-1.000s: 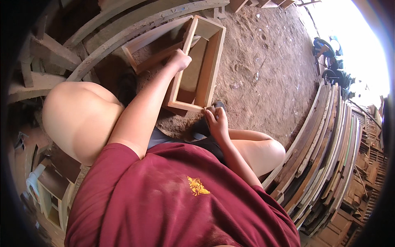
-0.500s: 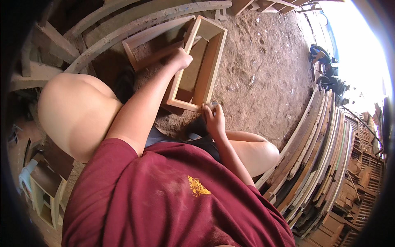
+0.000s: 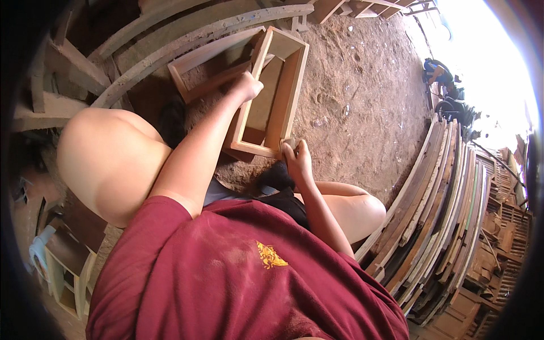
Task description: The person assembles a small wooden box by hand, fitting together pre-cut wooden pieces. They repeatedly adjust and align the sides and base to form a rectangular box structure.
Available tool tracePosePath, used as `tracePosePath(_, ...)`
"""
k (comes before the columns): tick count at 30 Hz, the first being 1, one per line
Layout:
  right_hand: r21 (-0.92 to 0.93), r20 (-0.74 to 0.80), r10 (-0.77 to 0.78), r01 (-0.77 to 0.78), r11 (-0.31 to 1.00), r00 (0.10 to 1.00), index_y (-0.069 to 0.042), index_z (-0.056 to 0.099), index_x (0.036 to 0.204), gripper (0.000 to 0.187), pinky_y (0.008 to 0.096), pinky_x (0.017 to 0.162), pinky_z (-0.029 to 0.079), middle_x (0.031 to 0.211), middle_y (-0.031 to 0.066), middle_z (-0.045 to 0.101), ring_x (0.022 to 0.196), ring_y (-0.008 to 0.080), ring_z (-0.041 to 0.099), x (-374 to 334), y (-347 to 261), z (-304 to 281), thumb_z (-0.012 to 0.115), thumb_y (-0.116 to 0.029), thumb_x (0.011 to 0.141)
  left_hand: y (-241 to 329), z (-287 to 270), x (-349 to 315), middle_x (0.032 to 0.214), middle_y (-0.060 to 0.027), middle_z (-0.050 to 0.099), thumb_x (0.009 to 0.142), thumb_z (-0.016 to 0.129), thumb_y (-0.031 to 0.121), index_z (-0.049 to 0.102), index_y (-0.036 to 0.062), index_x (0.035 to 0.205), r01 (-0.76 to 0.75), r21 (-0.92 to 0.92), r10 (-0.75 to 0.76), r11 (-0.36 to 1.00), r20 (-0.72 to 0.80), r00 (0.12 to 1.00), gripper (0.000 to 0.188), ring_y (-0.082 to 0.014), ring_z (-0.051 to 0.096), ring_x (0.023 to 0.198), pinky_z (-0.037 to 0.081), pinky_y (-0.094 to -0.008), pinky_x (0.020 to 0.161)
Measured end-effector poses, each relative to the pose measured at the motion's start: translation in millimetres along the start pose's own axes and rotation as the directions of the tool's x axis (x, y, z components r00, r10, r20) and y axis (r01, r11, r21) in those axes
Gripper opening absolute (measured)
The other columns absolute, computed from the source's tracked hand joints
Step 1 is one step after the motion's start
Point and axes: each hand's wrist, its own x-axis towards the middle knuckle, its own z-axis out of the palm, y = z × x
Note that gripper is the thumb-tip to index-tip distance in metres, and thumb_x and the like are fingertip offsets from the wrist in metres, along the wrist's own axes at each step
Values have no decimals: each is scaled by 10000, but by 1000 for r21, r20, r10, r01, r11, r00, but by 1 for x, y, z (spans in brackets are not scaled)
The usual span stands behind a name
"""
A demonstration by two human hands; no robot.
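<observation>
Partly hidden, both hands [image 3: 248, 86] [image 3: 296, 158] grip the wooden box frame [image 3: 286, 90]; right fingertips obscured.

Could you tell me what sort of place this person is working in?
Probably an open-air woodworking yard. The hands work on a bare wooden box frame set on a dirt floor, a stack of planks leans at the right, and curved timber pieces lie behind.

1. The wooden box frame [image 3: 272, 102] is an open rectangle of pale, unfinished boards, with no bottom panel (bare dirt shows through).
2. It stands on edge on the sandy floor [image 3: 362, 102], slightly tilted, with its long sides running away from the person and its near end by their knees.
</observation>
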Motion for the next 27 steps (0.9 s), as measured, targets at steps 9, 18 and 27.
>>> tracePosePath(9, 61, 25, 15, -16, 998, 1000, 4, 511, 886, 312, 347, 627, 434, 725, 136, 542, 670, 176, 482, 12, -1, -11, 668, -265, 878, 4, 1, -3, 973, -305, 660, 687, 617, 235, 636, -100, 1025, 10, 67, -6, 998, -54, 999, 476, -368, 664, 952, 515, -425, 845)
tracePosePath(18, 37, 123, 30, -35, 999, 992, 20, 490, 883, 337, 451, 681, 461, 815, 238, 609, 759, 375, 600, 4, -3, -14, 637, -284, 889, 22, -15, -17, 906, -306, 667, 708, 611, 224, 653, -102, 927, 14, 158, -4, 987, -59, 998, 395, -374, 674, 912, 521, -426, 825)
tracePosePath(27, 5, 121, 48, -49, 999, 991, 2, 499, 958, 327, 463, 732, 475, 858, 262, 616, 861, 443, 614, -15, -20, -20, 618, -298, 910, 6, 1, -5, 902, -316, 658, 693, 615, 229, 646, -101, 948, -38, 42, 43, 998, -134, 990, 418, -360, 681, 906, 536, -423, 791)
